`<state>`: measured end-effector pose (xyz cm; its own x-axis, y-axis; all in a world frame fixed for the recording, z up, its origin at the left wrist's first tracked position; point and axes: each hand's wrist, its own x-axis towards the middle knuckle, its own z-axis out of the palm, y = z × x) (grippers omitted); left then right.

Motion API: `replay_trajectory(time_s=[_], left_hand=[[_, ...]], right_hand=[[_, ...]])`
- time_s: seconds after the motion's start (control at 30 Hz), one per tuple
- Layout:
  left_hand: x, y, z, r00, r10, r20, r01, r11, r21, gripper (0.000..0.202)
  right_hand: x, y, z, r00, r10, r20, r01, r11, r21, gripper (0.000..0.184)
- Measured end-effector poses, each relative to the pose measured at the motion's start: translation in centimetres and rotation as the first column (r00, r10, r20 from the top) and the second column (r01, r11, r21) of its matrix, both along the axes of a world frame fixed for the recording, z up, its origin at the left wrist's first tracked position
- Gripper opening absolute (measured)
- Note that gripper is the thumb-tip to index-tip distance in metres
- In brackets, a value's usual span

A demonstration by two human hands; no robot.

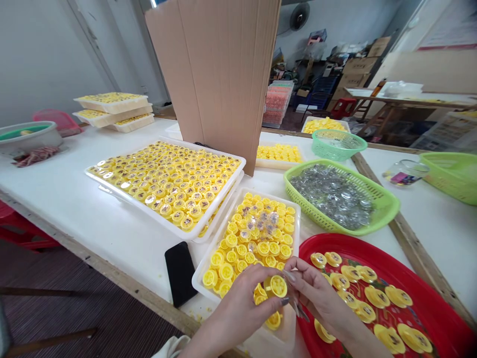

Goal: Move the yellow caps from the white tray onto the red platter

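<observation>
My left hand point(246, 298) is closed around a small round yellow plastic piece point(278, 286), tilted with its open side toward me. Close beside it, my right hand point(320, 296) has thumb and fingers pinched together. Something thin and greyish point(301, 311) shows under those fingers; its kind is unclear. Both hands are over the near end of a white tray point(203, 271) filled with similar yellow pieces point(231, 240). Some clear discs with printed pictures point(263, 223) lie on top of them. To the right, a red tray point(309, 243) bears several yellow pieces with clear covers point(377, 297).
A green basket point(391, 211) holds many clear domed parts. Left of the near tray stands a larger tray point(240, 166) of covered yellow pieces, beside a cardboard sheet point(219, 69). A black phone point(180, 273) lies near the table edge. Stacked trays point(112, 107) are at the far left.
</observation>
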<state>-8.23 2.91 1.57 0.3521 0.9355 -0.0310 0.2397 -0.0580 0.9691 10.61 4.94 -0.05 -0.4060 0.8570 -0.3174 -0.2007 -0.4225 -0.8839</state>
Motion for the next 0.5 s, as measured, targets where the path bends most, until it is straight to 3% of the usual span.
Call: replay_trajectory(time_s=[0.17, 0.4, 0.5], left_hand=[[0.3, 0.2, 0.0, 0.996, 0.094, -0.005, -0.094, 0.99, -0.102, 0.024], [0.7, 0.3, 0.2, 0.995, 0.082, -0.06, -0.09, 0.985, -0.145, 0.021], [0.9, 0.2, 0.3, 0.997, 0.042, -0.066, -0.048, 0.994, -0.103, 0.028]], right_hand=[[-0.5, -0.5, -0.6, 0.996, -0.086, 0.012, 0.086, 0.996, 0.027, 0.035], [-1.4, -1.8, -1.3, 0.965, -0.208, 0.16, 0.17, 0.96, 0.222, 0.035], [-1.7, -2.5, -1.5, 0.935, -0.282, 0.214, 0.209, 0.928, 0.309, 0.036]])
